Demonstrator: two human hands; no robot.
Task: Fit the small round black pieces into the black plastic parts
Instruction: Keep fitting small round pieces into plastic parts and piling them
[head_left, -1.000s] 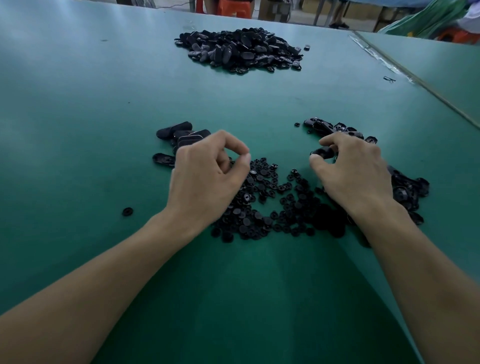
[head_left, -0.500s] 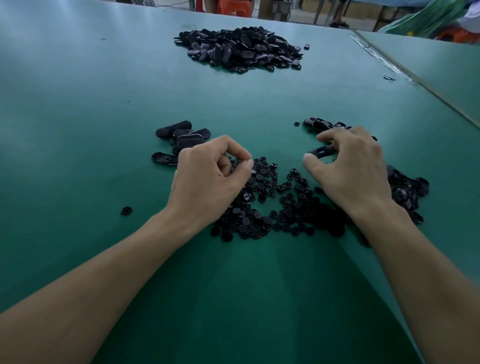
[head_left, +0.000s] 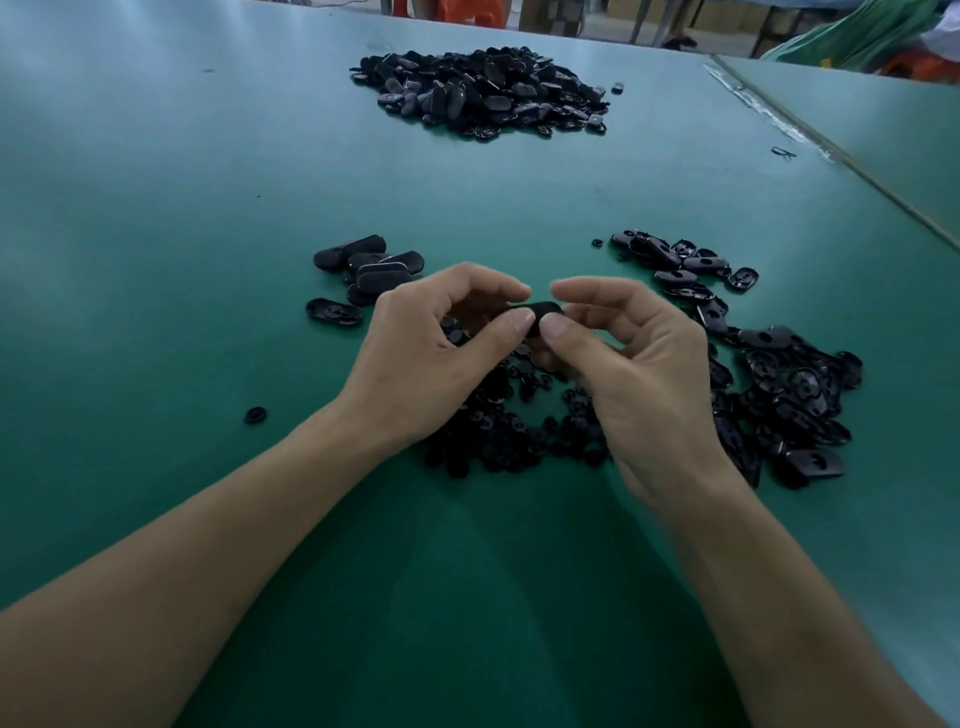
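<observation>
A black oval plastic part (head_left: 540, 310) is held above the table between both hands. My right hand (head_left: 628, 364) pinches its right end with thumb and forefinger. My left hand (head_left: 441, 353) meets it from the left, thumb and curled fingers pinching at its other end; whether a small round piece sits in those fingers is hidden. Beneath the hands lies a heap of small round black pieces (head_left: 509, 431). A pile of loose black plastic parts (head_left: 779, 384) spreads at the right. A small group of oval parts (head_left: 371, 273) lies just left of my left hand.
A big heap of black parts (head_left: 483, 93) sits at the far middle of the green table (head_left: 156, 208). One stray round piece (head_left: 255, 415) lies alone at the left. A seam to a second table (head_left: 831, 156) runs along the right.
My right hand lifted an oval part off the right pile and carried it left to the middle. My left hand rose from the round pieces and came to meet it.
</observation>
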